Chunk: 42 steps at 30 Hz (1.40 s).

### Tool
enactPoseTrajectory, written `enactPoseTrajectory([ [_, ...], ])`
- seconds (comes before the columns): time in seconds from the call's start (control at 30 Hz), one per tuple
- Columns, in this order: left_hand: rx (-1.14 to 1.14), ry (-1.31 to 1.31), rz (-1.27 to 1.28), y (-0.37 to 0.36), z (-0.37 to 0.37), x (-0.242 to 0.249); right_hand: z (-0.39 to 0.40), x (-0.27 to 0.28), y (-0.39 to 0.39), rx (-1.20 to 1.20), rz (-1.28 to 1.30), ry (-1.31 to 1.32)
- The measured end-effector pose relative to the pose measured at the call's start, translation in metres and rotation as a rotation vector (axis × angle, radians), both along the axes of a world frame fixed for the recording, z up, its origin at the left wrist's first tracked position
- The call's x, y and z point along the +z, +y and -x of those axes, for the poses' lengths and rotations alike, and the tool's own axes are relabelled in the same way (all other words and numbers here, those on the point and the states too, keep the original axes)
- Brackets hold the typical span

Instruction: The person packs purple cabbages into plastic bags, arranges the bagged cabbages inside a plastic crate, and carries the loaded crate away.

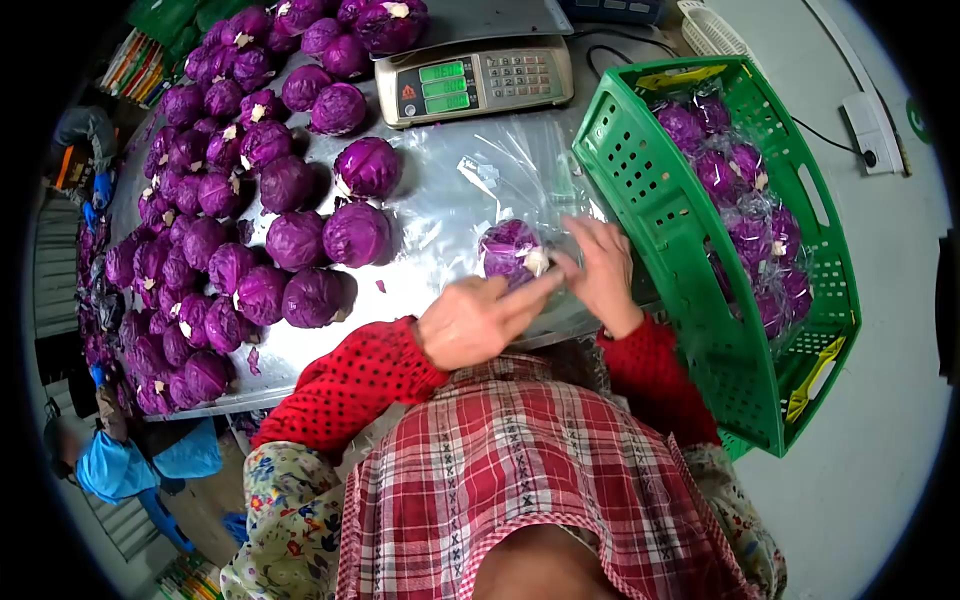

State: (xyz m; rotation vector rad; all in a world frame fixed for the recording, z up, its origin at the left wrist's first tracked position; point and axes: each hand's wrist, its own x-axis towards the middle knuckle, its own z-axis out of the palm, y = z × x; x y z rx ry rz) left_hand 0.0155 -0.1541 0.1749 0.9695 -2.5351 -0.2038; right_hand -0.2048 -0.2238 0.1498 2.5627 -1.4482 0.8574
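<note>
One purple cabbage point(508, 250) rests on the metal table near its front edge, its pale stem end facing right, with clear plastic film point(500, 180) spread under and behind it. My left hand point(462, 322) is at the cabbage's near side, index finger stretched toward the stem; its other fingers are curled and partly hidden. On the right side of the cabbage is my right hand point(600, 272), fingers spread over the film, thumb by the stem. Whether its fingertips pinch the film is too small to tell.
Many loose purple cabbages point(290, 240) cover the table's left side. A scale point(475, 82) with lit green displays stands at the back. A green crate point(690, 250) at the right holds wrapped cabbages point(750, 235). A person in blue point(110, 465) is at the far left.
</note>
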Motion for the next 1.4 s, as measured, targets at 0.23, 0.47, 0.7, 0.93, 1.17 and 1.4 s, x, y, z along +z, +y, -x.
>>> enactPoseTrajectory([
  [0.23, 0.024, -0.268, -0.033, 0.033, -0.017, -0.019, 0.011, -0.025, -0.017, -0.031, -0.443, -0.085],
  [0.47, 0.118, 0.279, 0.028, 0.001, -0.086, 0.102, 0.014, 0.106, -0.029, 0.184, -0.719, -0.45],
  [0.7, 0.198, 0.241, -0.036, -0.001, -0.113, 0.122, -0.024, 0.124, -0.026, 0.261, -0.656, -0.274],
  [0.93, -0.031, 0.32, 0.07, 0.085, -0.107, 0.091, 0.005, 0.119, 0.07, 0.192, -0.717, -0.212],
  [1.17, -0.109, 0.357, 0.055, 0.166, -0.072, 0.02, 0.019, 0.132, 0.138, 0.211, -0.47, 0.156],
  [1.4, -0.003, 0.194, 0.155, 0.181, -0.049, 0.047, -0.054, 0.085, 0.183, 0.861, -0.88, -0.293],
])
